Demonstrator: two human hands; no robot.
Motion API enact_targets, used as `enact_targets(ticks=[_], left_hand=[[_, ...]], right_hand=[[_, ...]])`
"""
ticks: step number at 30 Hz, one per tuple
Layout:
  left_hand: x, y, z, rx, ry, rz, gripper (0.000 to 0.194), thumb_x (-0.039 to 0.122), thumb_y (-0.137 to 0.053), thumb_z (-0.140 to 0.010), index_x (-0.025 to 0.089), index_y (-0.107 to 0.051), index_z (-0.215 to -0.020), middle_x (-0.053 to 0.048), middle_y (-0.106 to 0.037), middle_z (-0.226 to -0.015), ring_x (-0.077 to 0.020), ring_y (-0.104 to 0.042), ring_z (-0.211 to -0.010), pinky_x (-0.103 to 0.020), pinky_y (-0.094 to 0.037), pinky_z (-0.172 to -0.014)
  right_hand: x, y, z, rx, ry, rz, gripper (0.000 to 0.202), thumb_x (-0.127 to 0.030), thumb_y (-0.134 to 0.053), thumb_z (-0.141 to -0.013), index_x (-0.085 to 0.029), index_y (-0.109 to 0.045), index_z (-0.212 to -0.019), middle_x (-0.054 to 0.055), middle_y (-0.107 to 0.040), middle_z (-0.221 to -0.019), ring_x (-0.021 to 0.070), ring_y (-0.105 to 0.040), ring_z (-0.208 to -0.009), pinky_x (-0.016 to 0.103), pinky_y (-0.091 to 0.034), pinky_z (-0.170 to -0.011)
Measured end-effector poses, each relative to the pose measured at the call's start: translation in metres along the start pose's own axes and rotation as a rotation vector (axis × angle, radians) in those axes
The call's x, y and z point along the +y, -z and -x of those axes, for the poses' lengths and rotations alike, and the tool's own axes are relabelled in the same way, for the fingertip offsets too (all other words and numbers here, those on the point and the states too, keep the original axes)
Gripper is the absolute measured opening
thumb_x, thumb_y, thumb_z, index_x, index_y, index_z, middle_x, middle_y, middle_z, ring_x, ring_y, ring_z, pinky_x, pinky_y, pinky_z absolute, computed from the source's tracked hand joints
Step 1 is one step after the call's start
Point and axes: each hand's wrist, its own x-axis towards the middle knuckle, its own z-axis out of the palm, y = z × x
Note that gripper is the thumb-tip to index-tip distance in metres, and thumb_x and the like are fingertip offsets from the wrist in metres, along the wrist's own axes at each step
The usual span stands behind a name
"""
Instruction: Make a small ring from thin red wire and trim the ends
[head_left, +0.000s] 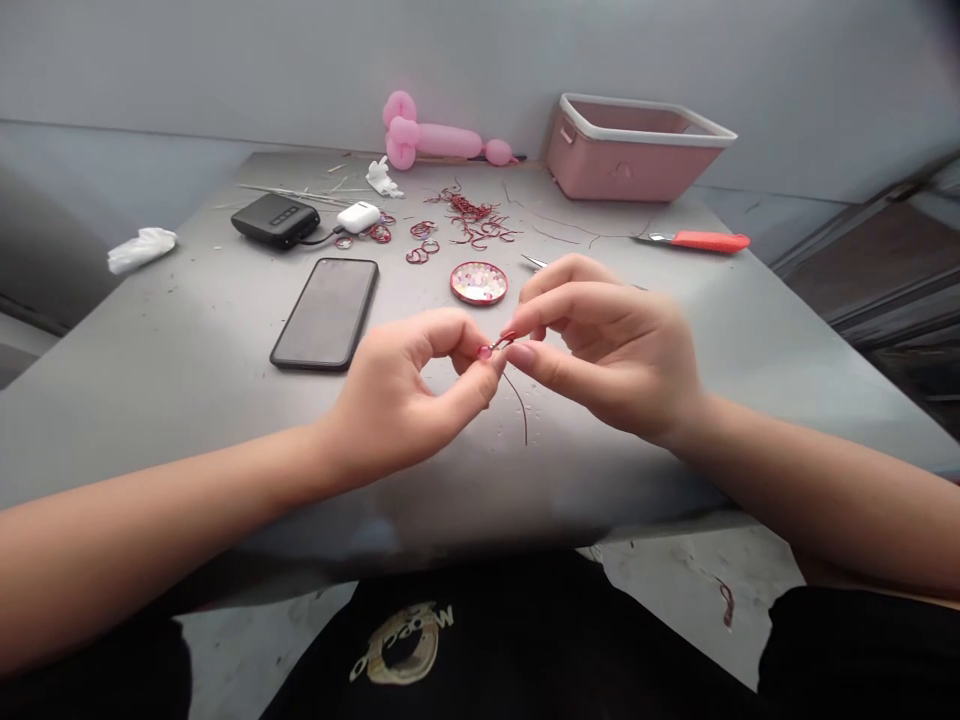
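Observation:
My left hand [420, 385] pinches a thin dark red cord [517, 395] between thumb and forefinger, close to a small pink bead [485, 352]. Right beside it, my right hand [611, 345] grips a looped part of the same cord with thumb and fingertips. One loose end of the cord hangs below the fingers. Just beyond the hands lies a round dish [478, 283] with a red rim, holding pale and pink beads. Pointed metal tips [534, 262] show behind my right hand, which hides the rest of that tool.
A phone [326, 313] lies left of the dish, with a black box-shaped device [275, 220] and white earbud case [358, 217] behind. Cut red cords [476, 215], finished-looking rings [424, 230], a red-handled knife [709, 241], pink bin [630, 155] and pink balloon [450, 140] occupy the far side.

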Motion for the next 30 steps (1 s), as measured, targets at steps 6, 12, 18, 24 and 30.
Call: enact_targets(ticks=[6, 12, 18, 24, 30], left_hand=[[-0.002, 0.002, 0.0, -0.019, 0.052, 0.11, 0.022, 0.024, -0.066, -0.088, 0.02, -0.061, -0.066, 0.004, -0.064, -0.061, -0.0105, -0.058, -0.058, -0.026, -0.048, -0.061], [-0.003, 0.003, -0.002, -0.081, 0.155, 0.26, 0.018, 0.027, -0.066, -0.088, 0.019, -0.066, -0.072, 0.003, -0.068, -0.065, -0.0107, -0.063, -0.062, -0.026, -0.051, -0.065], [0.0, 0.005, -0.005, -0.142, 0.242, 0.291, 0.022, 0.026, -0.065, -0.087, 0.019, -0.06, -0.067, 0.004, -0.066, -0.06, -0.0095, -0.06, -0.059, -0.023, -0.048, -0.06], [0.003, 0.001, -0.002, -0.051, 0.163, 0.115, 0.021, 0.025, -0.063, -0.084, 0.02, -0.055, -0.065, 0.004, -0.062, -0.061, -0.0093, -0.056, -0.056, -0.024, -0.045, -0.057], [0.002, 0.005, -0.002, -0.045, -0.063, -0.383, 0.02, 0.021, -0.058, -0.083, 0.021, -0.05, -0.064, 0.004, -0.062, -0.061, -0.0113, -0.051, -0.054, -0.029, -0.04, -0.06]], right_hand=[[0.002, 0.008, -0.003, -0.088, 0.031, -0.048, 0.002, -0.025, -0.072, -0.085, -0.024, -0.074, -0.085, 0.003, -0.061, -0.086, 0.014, -0.058, -0.079, 0.031, -0.048, -0.064], [0.006, 0.011, -0.005, -0.101, 0.07, -0.011, 0.006, -0.025, -0.068, -0.089, -0.023, -0.072, -0.085, 0.004, -0.062, -0.088, 0.0142, -0.059, -0.081, 0.031, -0.053, -0.068], [0.01, 0.008, -0.004, -0.112, 0.175, 0.092, 0.007, -0.023, -0.063, -0.092, -0.021, -0.068, -0.087, 0.003, -0.061, -0.087, 0.0143, -0.062, -0.084, 0.033, -0.054, -0.073], [0.006, 0.001, 0.002, 0.067, 0.467, 0.495, 0.009, -0.012, -0.062, -0.088, -0.018, -0.063, -0.083, 0.006, -0.06, -0.086, 0.0182, -0.062, -0.085, 0.036, -0.053, -0.074], [-0.01, -0.004, 0.009, -0.034, 0.137, 0.514, 0.009, -0.016, -0.061, -0.088, -0.019, -0.061, -0.08, 0.003, -0.058, -0.079, 0.014, -0.057, -0.073, 0.031, -0.05, -0.065]])
